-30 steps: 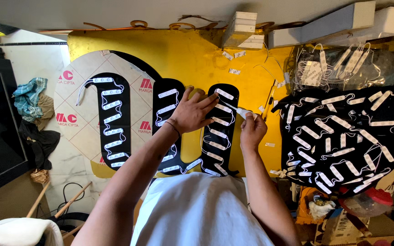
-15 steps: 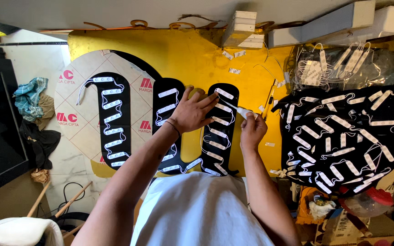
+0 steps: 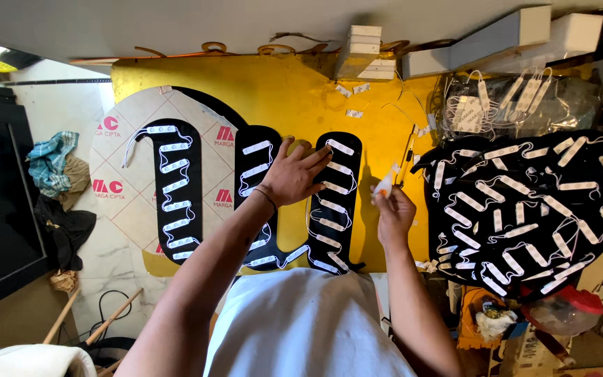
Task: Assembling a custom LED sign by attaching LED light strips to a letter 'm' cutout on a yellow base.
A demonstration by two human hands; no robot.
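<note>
We're looking down on a yellow worktop [image 3: 301, 98], and our landmark is the black U-shaped panel [image 3: 273, 244] lying flat in the middle of it, its face lined with small white light modules joined by thin wire. Our left hand [image 3: 293, 174] is spread out flat, palm down, fingers reaching across the gap onto the right arm of the U-shaped panel; it grips nothing, it simply presses there. A dark band sits at that wrist.

Just right of the U-shaped panel, over bare yellow surface, our right hand [image 3: 393, 213] is pinched around a small white module [image 3: 384, 186], held up between fingertips and thumb, clear of the panel. Close beside that hand, a thin pen-like tool [image 3: 407, 159] lies on the yellow.

Left of the U-shaped panel lies a second black panel [image 3: 176, 188], hook-shaped, wired the same way, resting on a pale round board [image 3: 134, 209]. Well to the right of the U-shaped panel sits a heap of black pieces [image 3: 532, 209] covered in the same white modules. Beyond the U-shaped panel, at the far edge, a stack of white boxes [image 3: 361, 52] stands.
</note>
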